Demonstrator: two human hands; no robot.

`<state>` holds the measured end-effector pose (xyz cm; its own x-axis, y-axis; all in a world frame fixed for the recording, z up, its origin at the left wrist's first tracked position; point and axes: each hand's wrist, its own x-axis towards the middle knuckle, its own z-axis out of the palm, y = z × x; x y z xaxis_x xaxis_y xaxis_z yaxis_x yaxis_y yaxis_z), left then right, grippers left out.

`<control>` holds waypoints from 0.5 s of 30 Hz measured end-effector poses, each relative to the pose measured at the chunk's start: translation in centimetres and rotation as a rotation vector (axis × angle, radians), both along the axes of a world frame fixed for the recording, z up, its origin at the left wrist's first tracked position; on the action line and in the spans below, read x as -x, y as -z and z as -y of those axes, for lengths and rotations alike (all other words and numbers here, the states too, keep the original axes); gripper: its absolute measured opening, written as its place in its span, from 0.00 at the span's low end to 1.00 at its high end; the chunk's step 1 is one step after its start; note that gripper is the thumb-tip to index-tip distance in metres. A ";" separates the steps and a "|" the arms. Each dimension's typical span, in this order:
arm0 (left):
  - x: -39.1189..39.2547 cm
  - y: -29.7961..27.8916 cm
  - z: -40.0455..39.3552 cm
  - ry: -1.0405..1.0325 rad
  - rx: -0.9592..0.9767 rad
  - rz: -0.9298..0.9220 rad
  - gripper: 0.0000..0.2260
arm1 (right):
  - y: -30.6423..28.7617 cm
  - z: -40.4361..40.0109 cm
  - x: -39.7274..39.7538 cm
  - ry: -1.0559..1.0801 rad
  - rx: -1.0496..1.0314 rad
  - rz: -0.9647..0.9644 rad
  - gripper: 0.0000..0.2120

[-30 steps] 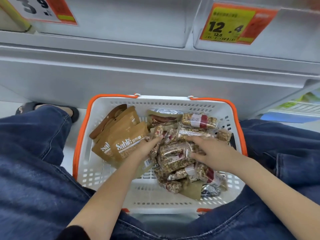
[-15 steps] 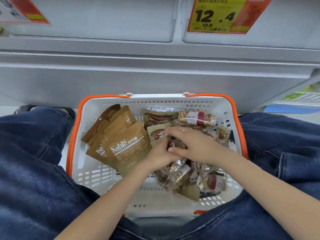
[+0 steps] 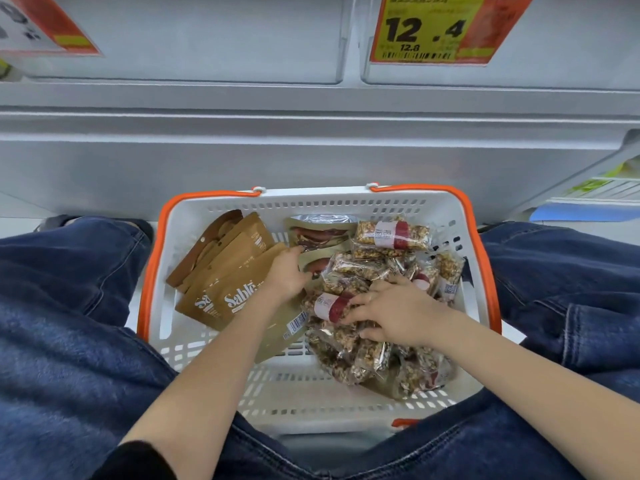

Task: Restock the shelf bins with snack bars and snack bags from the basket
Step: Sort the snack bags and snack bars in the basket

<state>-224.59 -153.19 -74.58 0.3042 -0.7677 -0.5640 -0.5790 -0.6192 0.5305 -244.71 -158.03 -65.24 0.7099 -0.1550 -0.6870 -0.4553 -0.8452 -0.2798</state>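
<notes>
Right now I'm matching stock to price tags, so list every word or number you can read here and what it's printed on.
"12.4", large, with a smaller "12.8" under it: yellow price tag on the right shelf bin.
"Sablé": front brown snack bag in the basket.
Top line of the yellow tag, its barcode: too blurred.
Left price tag: cut off and blurred, unreadable.
Snack bar labels, bag barcode sticker: too small.

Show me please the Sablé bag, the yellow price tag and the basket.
Sablé bag (image 3: 239, 299): head view, on its printed front.
Yellow price tag (image 3: 424, 27): head view, on the large numbers.
Basket (image 3: 346, 202): head view, on its far white wall.
</notes>
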 end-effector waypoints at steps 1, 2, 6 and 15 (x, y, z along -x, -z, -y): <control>0.3 0.4 0.6 0.033 -0.018 0.015 0.29 | 0.1 -0.1 0.1 -0.001 0.005 -0.004 0.19; 0.5 0.8 1.2 0.068 -0.034 0.035 0.28 | 0.2 -0.1 0.2 -0.003 0.010 -0.007 0.19; 0.3 1.9 2.5 0.168 -0.068 0.182 0.15 | 0.3 -0.1 0.3 0.004 0.007 -0.016 0.19; 0.2 -0.2 0.4 0.630 0.235 0.740 0.11 | 0.4 0.2 0.2 0.022 -0.045 -0.011 0.19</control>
<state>-224.79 -153.60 -74.41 0.0161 -0.9775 -0.2101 -0.9996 -0.0107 -0.0265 -244.89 -158.26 -65.64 0.6995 -0.1388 -0.7011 -0.4764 -0.8218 -0.3126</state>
